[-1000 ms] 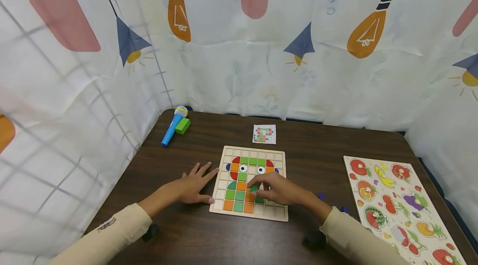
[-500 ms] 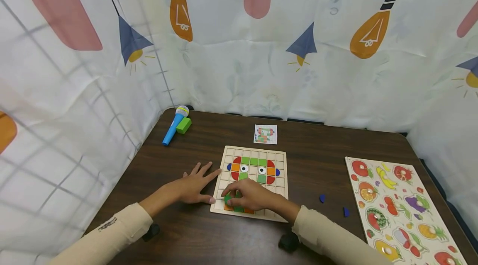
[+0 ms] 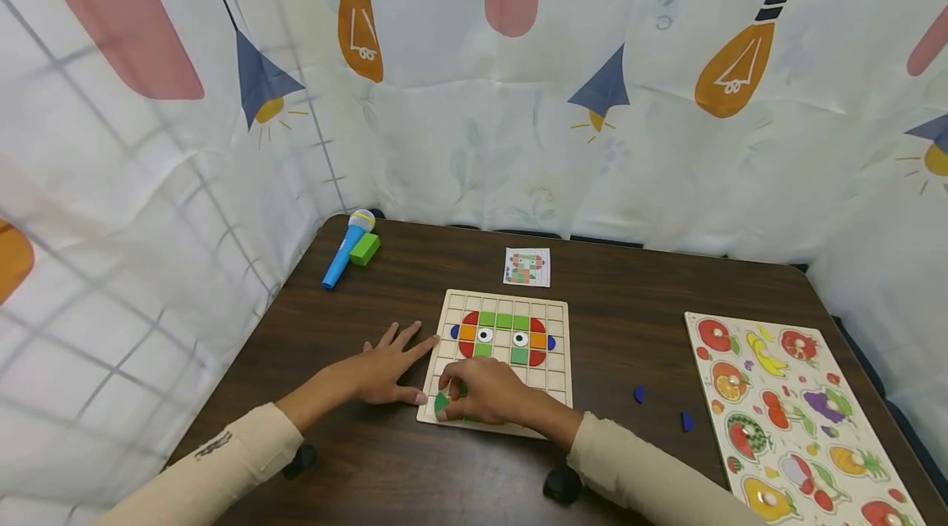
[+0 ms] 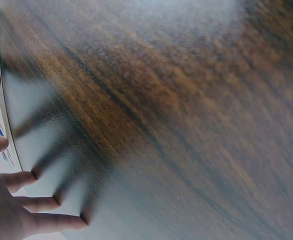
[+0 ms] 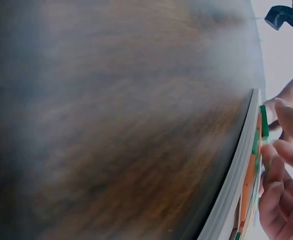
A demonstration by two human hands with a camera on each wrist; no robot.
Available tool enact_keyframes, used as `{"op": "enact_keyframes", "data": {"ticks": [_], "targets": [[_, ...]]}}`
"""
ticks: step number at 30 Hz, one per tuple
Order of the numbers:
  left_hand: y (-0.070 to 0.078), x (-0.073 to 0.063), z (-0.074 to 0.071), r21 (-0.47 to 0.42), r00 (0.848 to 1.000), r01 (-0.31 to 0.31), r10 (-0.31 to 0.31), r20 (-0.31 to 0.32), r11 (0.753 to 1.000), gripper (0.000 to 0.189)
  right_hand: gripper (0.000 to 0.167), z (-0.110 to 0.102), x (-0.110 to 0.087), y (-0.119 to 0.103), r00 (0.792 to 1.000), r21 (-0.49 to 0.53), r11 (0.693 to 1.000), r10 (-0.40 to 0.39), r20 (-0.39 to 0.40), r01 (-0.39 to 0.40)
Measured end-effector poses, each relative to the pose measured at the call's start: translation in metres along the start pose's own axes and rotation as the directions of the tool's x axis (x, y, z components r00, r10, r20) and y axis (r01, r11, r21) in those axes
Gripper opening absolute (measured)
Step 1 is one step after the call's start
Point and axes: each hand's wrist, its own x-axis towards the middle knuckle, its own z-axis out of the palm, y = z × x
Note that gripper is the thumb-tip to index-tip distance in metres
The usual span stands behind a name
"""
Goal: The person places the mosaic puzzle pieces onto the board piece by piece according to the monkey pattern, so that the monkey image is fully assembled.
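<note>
My right hand (image 3: 485,390) pinches a small green piece with a curved edge (image 3: 442,402) over the lower left corner of the wooden grid board (image 3: 557,379). In the right wrist view that green piece (image 5: 264,122) stands up past the board's rim, by the thumb. Left of the board, my left hand (image 3: 388,365) lies with fingers spread, its thumb and index tips at the board's edge. Red, orange, green and blue pieces form a pattern with two eye pieces (image 3: 520,339) in the upper half. The right hand hides most of the lower pieces.
Behind the board lies a small pattern card (image 3: 527,267). A blue toy microphone (image 3: 343,254) and a green block (image 3: 364,249) are at the back left. Two blue pieces (image 3: 639,394) lie right of the board, near a fruit puzzle board (image 3: 778,402).
My right hand has moved left and down from the middle of the board to its lower left corner, bringing a green piece there. The left hand stays in place.
</note>
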Motion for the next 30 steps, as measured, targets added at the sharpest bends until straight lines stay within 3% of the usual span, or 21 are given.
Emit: {"op": "enact_keyframes", "data": {"ticks": [9, 18, 30], "targets": [[-0.002, 0.002, 0.001, 0.006, 1.000, 0.001, -0.001, 0.007, 1.000, 0.092, 0.021, 0.004, -0.005, 0.000, 0.999, -0.057, 0.998, -0.034, -0.040, 0.032], [-0.002, 0.003, 0.000, 0.014, 1.000, 0.014, -0.014, 0.010, 1.000, 0.091, 0.033, 0.012, -0.003, -0.005, 0.992, -0.095, 0.995, -0.027, -0.121, 0.016], [-0.001, 0.003, -0.002, 0.006, 1.000, 0.016, -0.016, 0.023, 1.000, 0.091, 0.023, 0.013, -0.001, -0.005, 0.996, -0.088, 0.996, 0.017, -0.086, -0.025]]}}
